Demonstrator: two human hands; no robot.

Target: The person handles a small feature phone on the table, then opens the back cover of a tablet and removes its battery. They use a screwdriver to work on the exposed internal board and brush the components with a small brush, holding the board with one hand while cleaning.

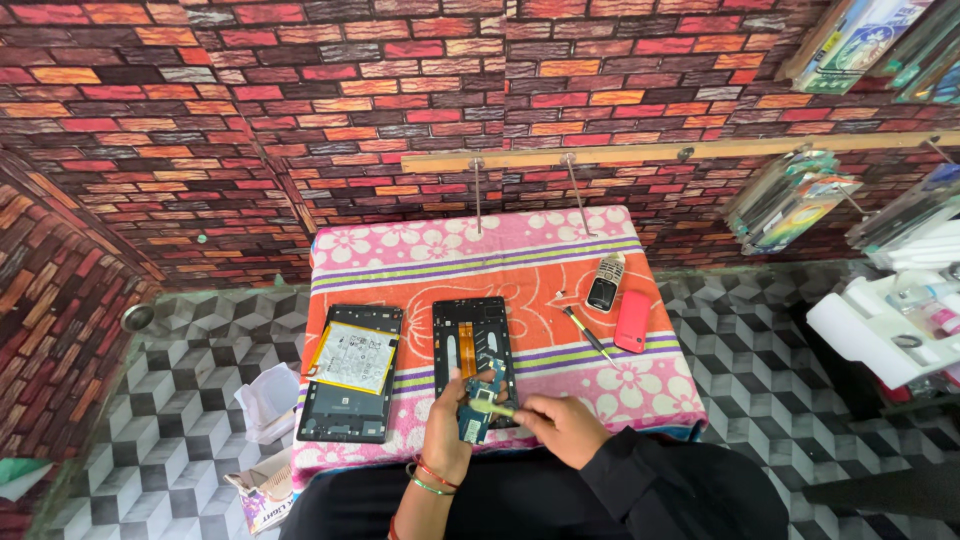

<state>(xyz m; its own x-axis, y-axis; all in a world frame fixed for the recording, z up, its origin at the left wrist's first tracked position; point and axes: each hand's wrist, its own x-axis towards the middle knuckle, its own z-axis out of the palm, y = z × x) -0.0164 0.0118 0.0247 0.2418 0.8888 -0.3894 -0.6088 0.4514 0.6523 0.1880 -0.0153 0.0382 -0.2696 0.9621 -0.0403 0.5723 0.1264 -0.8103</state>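
The step in hand appears to be work on a small circuit board (476, 408) removed from a disassembled tablet. The left hand (447, 418) holds the circuit board, fingers closed around its lower edge, just above the near edge of the patterned cloth (520, 255) and over the lower end of the open tablet frame (472, 350). The right hand (560, 425) pinches a slim yellowish tool (497, 408) between thumb and fingers, with the tip resting on or just above the board; actual contact cannot be confirmed at this size. In judgement, the next move calls for a steady left-hand hold and fine tip control, since the parts on the board are small and closely set. Item count on the cloth: one open tablet frame with an orange flex strip at centre; one second tablet body (350, 372) at left with its battery and inner parts exposed; one screwdriver (588, 334) lying loose to the right of the frame; one small keypad phone (605, 282); one red phone or case (633, 320) just beside it. Two metal hooks hang from the wooden rail (640, 152) on the brick-patterned wall behind. Packaged accessories hang at upper right; their number cannot be determined.
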